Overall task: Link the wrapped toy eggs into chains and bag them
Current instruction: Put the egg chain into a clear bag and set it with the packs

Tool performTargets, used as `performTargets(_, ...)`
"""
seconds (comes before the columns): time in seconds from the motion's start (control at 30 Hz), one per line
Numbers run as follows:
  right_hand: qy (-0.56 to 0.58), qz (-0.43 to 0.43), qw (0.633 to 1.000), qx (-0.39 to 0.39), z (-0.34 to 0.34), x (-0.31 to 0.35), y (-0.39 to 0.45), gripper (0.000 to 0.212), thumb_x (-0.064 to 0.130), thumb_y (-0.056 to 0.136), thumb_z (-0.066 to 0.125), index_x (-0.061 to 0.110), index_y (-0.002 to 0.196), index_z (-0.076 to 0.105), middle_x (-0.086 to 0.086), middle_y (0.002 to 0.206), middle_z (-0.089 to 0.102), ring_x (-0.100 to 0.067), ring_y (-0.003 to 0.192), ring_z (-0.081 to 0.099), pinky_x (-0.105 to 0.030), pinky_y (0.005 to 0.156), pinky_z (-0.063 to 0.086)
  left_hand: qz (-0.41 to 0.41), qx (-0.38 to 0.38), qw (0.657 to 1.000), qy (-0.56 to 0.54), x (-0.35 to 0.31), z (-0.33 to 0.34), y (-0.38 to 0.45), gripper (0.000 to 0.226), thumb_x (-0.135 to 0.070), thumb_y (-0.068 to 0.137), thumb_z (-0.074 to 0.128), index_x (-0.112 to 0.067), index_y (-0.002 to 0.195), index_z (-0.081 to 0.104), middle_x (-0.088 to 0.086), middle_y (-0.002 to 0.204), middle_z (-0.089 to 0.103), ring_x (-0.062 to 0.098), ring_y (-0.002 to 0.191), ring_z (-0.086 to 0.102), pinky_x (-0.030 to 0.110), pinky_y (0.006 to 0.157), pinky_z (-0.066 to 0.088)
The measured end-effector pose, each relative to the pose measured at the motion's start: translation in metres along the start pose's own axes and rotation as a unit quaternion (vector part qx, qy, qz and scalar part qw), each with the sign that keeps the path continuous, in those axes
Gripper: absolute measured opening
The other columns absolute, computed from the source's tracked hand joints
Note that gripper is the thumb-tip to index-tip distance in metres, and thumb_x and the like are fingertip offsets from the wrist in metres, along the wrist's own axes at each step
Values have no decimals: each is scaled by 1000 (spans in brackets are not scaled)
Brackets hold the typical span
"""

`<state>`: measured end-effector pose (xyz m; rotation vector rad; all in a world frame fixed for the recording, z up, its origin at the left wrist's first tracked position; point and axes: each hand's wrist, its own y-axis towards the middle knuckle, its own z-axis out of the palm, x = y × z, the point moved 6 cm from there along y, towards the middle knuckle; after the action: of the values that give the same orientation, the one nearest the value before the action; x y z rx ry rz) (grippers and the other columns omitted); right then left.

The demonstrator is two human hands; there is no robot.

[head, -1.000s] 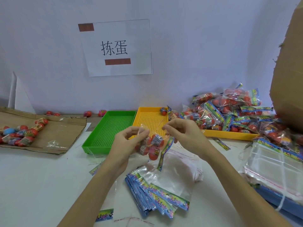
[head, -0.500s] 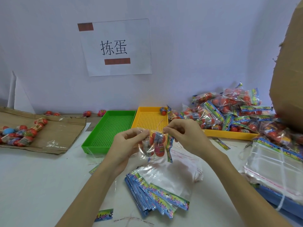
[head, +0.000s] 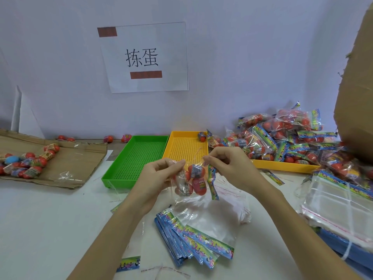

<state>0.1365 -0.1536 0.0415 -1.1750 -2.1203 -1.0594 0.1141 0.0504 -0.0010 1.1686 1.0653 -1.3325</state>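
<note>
Nearest the viewer, a fanned stack of empty header bags (head: 193, 241) lies on the desk (head: 50, 229), within easy reach for the next fill. Above it, the left hand (head: 159, 176) and right hand (head: 228, 166) each pinch an upper corner of a clear bag of toy eggs (head: 191, 181), holding it in the air so the eggs settle to the bottom and the mouth stays taut, apparently for sealing. Behind the hands sit a green tray (head: 137, 158) and a yellow tray (head: 187, 147). To the far right, finished bags (head: 282, 138) are piled together; loose eggs (head: 26, 162) wait on cardboard (head: 76, 160) at the far left.
</note>
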Motion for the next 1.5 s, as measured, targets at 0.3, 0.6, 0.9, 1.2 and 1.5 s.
performTargets(0.3,72,66,991,96,23,4,-8,42,59,98,53,26,78,69,11,66,65,2,57,54,-12,58,40,-1,-105,986,-130,4,-12,6,18,-25,77,82,-18,76,66,6,89,74,18,78,66,37,75,57)
performTargets(0.6,70,102,992,-13,11,-7,-3,40,23,105,55,-5,78,61,-3,60,37,-12,57,34,-34,62,36,-19,-51,988,-146,4,7,3,44,-27,84,76,-1,119,69,21,114,74,25,95,72,39,85,61)
performTargets(0.9,246,161,956,7,22,-14,-4,51,55,101,52,5,101,65,0,71,69,-16,62,64,-24,54,46,-19,-78,979,-186,10,6,5,33,-11,78,79,5,106,75,16,101,78,17,82,75,28,78,64)
performTargets(1.2,261,149,952,52,46,-9,-10,18,23,99,68,6,99,73,-9,91,79,-23,85,78,-28,67,56,-30,-37,969,-241,9,14,5,58,-9,84,75,7,134,53,34,133,62,41,120,66,47,104,56)
performTargets(1.5,39,27,987,150,18,0,-7,10,19,98,69,13,92,73,0,78,76,-16,67,72,-25,59,54,71,-97,987,105,-16,-13,-2,62,-50,64,86,-30,121,71,-6,102,80,13,97,76,35,84,61)
